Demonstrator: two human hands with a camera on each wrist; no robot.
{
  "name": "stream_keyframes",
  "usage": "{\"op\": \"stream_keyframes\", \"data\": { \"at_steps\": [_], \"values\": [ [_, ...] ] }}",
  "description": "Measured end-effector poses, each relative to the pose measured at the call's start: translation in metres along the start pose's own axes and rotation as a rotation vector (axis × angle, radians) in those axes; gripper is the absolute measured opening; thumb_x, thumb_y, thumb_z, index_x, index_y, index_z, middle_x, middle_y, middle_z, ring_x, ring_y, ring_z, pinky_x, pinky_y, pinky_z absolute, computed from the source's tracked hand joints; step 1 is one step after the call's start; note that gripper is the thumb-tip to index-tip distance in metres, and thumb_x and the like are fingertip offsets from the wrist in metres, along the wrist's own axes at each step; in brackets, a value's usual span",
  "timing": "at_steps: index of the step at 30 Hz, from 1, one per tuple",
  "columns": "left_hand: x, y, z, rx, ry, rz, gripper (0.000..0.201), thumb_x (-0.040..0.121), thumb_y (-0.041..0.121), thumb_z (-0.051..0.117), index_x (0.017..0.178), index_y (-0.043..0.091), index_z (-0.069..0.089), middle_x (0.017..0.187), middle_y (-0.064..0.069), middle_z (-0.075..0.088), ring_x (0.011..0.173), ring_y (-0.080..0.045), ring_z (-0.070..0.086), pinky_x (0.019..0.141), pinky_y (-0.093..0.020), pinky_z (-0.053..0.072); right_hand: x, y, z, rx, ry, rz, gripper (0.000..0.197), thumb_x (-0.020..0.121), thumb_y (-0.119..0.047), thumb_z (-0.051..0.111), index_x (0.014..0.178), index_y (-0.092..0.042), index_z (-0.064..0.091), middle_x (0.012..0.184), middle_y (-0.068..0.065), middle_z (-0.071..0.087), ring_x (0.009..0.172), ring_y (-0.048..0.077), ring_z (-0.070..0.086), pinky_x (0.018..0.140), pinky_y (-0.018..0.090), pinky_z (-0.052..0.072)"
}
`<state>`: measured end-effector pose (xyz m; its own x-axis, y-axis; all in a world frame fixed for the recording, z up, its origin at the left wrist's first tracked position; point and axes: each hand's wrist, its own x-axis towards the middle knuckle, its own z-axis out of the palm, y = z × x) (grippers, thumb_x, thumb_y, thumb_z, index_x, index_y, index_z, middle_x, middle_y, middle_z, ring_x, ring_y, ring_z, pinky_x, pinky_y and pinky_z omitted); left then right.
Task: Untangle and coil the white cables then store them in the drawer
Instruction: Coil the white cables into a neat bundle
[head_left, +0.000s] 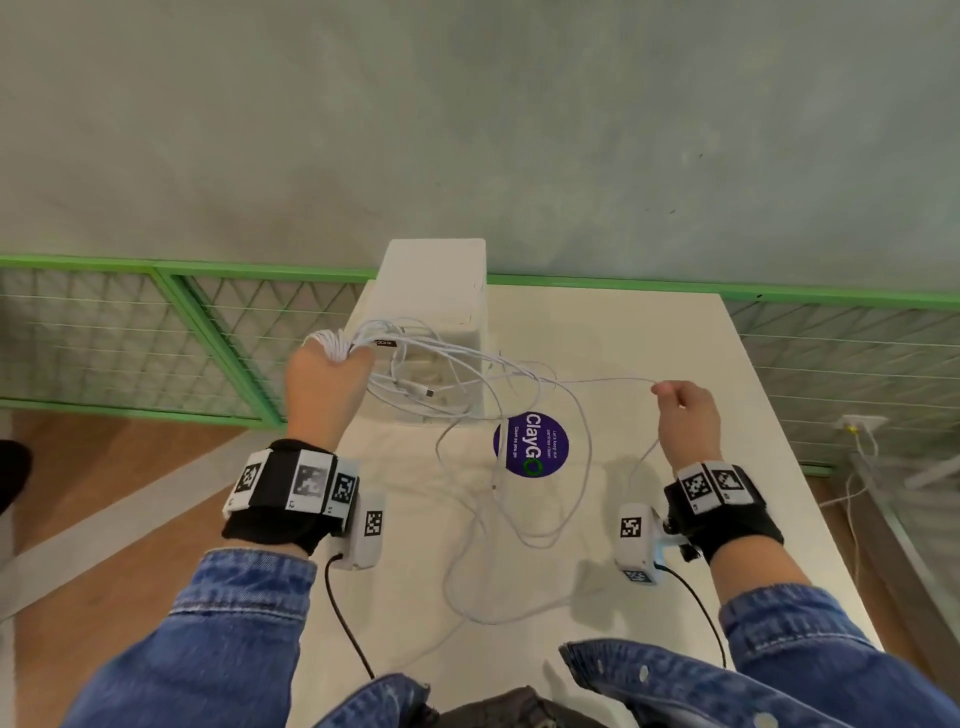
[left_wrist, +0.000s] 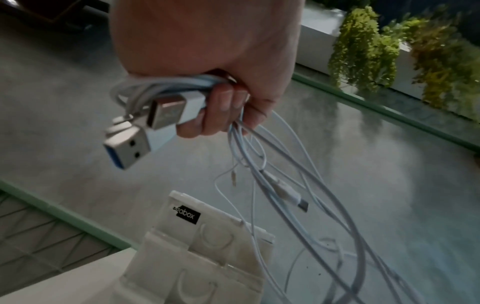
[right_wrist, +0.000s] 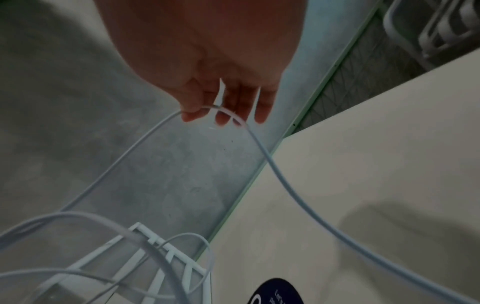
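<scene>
My left hand (head_left: 324, 376) is raised over the table's left edge and grips a bundle of white cables (head_left: 452, 374). In the left wrist view that left hand (left_wrist: 215, 111) holds the cables (left_wrist: 298, 205) with two USB plugs (left_wrist: 145, 131) sticking out beside the fingers. Loose loops hang from it down to the table. My right hand (head_left: 675, 402) pinches a single white strand pulled out to the right; the right wrist view shows the strand (right_wrist: 285, 181) draped over the fingertips (right_wrist: 223, 119). The white plastic drawer unit (head_left: 436, 291) stands at the table's far edge behind the cables.
The white table (head_left: 727, 519) bears a round purple sticker (head_left: 531, 444) near its middle. A green-framed mesh railing (head_left: 156, 332) runs behind and to the left. Wooden floor lies left of the table. Another white cord (head_left: 852, 493) trails on the floor at right.
</scene>
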<state>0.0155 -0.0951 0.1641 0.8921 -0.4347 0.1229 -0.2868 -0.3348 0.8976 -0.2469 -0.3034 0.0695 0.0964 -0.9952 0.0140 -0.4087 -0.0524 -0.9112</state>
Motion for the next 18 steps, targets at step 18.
{"op": "stream_keyframes", "data": {
  "at_steps": [18],
  "values": [
    [-0.003,-0.030,-0.020,0.205,0.037,0.116,0.048,0.078,0.007,0.066,0.056,0.014,0.025,0.055,-0.002,0.028,0.051,-0.016,0.023,0.048,-0.030,0.023,-0.008,-0.004,0.002,0.006,0.007,0.038,0.022,0.085,-0.030,0.065,0.098,-0.013,0.071,0.089,0.003,0.065,0.084,0.018,0.057,0.074,0.026,0.039]
  ]
}}
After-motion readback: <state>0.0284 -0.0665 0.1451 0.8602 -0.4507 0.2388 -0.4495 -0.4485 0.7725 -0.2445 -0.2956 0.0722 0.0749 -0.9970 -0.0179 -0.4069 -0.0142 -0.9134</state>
